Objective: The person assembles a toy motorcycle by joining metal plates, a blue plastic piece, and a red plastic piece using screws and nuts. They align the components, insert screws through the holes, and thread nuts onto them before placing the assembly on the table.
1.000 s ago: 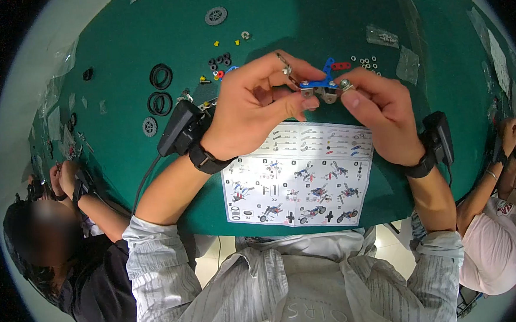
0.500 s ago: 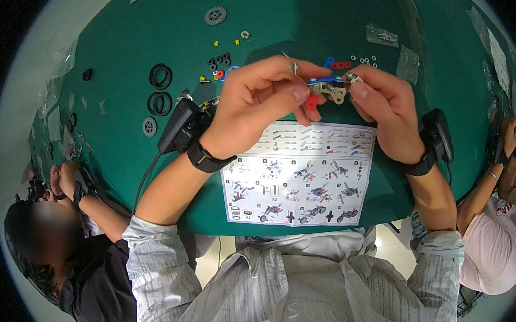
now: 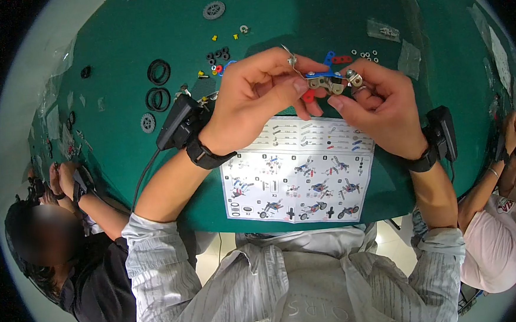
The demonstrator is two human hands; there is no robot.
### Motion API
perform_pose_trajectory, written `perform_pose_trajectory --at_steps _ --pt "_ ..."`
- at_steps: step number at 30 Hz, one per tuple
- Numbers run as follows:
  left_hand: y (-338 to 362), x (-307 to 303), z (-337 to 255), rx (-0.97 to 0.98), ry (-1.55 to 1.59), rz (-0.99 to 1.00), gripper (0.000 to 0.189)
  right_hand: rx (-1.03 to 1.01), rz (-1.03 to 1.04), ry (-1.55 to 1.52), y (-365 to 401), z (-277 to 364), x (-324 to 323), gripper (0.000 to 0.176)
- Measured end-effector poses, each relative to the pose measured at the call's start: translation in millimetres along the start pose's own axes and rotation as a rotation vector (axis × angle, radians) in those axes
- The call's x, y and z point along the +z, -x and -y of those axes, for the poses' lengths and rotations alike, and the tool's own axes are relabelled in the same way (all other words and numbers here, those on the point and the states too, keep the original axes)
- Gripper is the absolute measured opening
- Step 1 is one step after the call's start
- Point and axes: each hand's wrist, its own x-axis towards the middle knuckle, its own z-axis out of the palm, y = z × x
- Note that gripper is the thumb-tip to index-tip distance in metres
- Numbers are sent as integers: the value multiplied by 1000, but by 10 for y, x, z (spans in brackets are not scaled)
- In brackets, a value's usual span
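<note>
Head camera: I read the blue flat plate with silver-coloured metal brackets [image 3: 326, 74] raised above the green-covered round-edged table [image 3: 121, 151], past the far edge of the white printed instruction sheet [image 3: 291, 218]. The left hand [image 3: 263, 96] pinches the plate's left end between thumb and fingers; a red perforated plastic piece [image 3: 309, 95] shows just below. The right hand [image 3: 378, 100] is curled at the other end, its forefinger behind a round silver-coloured metal fitting [image 3: 354, 78], thumb tip near the brackets; I cannot tell whether it grips.

Edges: the sheet's lower side lies just beside the near table rim. Room leftward: a broad green stretch, with black rubber rings [image 3: 158, 71] between the left wrist and the far-left rim. Rightward, small white rings [image 3: 365, 54] and a clear plastic bag [image 3: 383, 30] lie beyond the right knuckles.
</note>
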Motion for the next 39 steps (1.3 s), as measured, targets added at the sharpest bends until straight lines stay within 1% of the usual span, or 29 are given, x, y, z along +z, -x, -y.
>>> perform_pose_trajectory --at_steps 3,6,9,15,18,21,24,27,30,33,36,39 --pt "3 -3 9 -4 -7 -1 22 -18 12 37 12 3 -6 17" --pt "13 -20 38 34 -123 37 28 31 8 2 20 -17 7 17" --pt "20 15 14 2 -90 11 28 9 15 15 16 -25 -7 20" --pt "16 4 51 13 -108 0 29 -210 -90 275 -10 34 -39 31" --pt "13 -2 72 26 -135 8 29 -268 -75 377 13 29 -64 33" --pt "17 -6 60 -19 -102 17 28 -397 -79 437 -3 16 -62 33" --pt "15 -2 93 -1 -71 13 26 -451 -89 474 -13 15 -65 32" --pt "9 -16 37 -69 -8 40 9 -535 -89 518 -31 -57 -59 34" --pt "15 -16 49 -73 -17 51 9 -492 -37 526 -33 -44 -49 31" --pt "14 -39 63 -91 23 72 10 -495 -14 534 -39 -27 -61 32" --pt "20 18 48 -68 -61 36 22 -438 73 643 -17 -17 -107 34" --pt "32 15 30 -88 -92 44 20 -472 84 654 -17 -10 -95 35"
